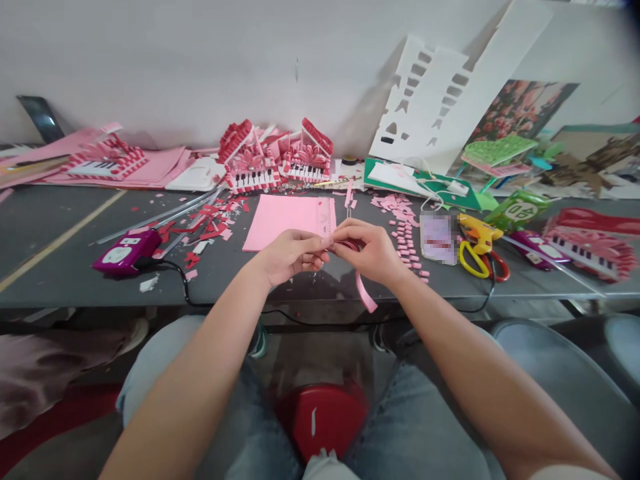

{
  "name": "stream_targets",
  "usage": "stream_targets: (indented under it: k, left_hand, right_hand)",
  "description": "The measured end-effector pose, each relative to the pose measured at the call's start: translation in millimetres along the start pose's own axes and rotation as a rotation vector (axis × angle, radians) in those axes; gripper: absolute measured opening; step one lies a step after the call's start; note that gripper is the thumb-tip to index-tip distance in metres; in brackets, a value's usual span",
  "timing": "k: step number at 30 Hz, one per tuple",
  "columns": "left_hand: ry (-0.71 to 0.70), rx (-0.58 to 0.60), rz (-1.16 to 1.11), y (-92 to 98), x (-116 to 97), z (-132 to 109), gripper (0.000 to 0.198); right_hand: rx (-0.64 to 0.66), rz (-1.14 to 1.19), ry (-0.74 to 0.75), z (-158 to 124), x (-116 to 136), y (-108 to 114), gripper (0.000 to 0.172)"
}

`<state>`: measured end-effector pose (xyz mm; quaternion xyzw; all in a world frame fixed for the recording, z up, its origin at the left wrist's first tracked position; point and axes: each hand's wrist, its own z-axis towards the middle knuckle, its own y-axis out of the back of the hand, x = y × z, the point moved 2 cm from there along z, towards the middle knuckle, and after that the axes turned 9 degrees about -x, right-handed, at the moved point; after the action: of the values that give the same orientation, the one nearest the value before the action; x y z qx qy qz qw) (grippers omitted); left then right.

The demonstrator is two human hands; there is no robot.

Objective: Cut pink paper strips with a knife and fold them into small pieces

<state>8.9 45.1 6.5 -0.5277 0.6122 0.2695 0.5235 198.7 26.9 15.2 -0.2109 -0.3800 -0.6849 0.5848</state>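
Above the front of the table, the fingertips of both my hands meet. My left hand [297,257] is closed in a pinch; whatever sits between its fingertips is too small and hidden to make out. My right hand [370,250] is also closed, fingertips against the left ones. Scissors [349,212] with a red handle appear tucked in its fingers, blades pointing away from me. From beneath this hand a pink strip [366,295] hangs over the table edge. Just beyond lies a pink sheet [283,217] with a clear ruler [325,217]. Small pink rolls [407,247] stand in rows to the right.
Red and pink scraps [215,223] and a purple box [127,252] with a cable lie left. Model pianos [255,173] stand at the back. On the right are a yellow glue gun [480,233], yellow-handled scissors [473,261] and a green packet [517,210]. White cut-out sheets [425,100] lean on the wall.
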Motion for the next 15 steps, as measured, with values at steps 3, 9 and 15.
stream_targets:
  k: [3, 9, 15]
  left_hand:
    - [-0.021, -0.055, -0.059, -6.4, 3.7, 2.5, 0.028]
    - [-0.087, -0.134, -0.084, -8.8, 4.0, 2.5, 0.027]
    - [-0.068, -0.118, 0.051, -2.6, 0.0, -2.3, 0.024]
  right_hand:
    - [-0.097, -0.045, 0.031, -0.3, -1.4, -3.8, 0.011]
    - [-0.11, -0.035, 0.009, 1.3, -5.3, -4.6, 0.012]
    - [0.059, -0.012, -0.035, 1.2, -5.3, 2.3, 0.024]
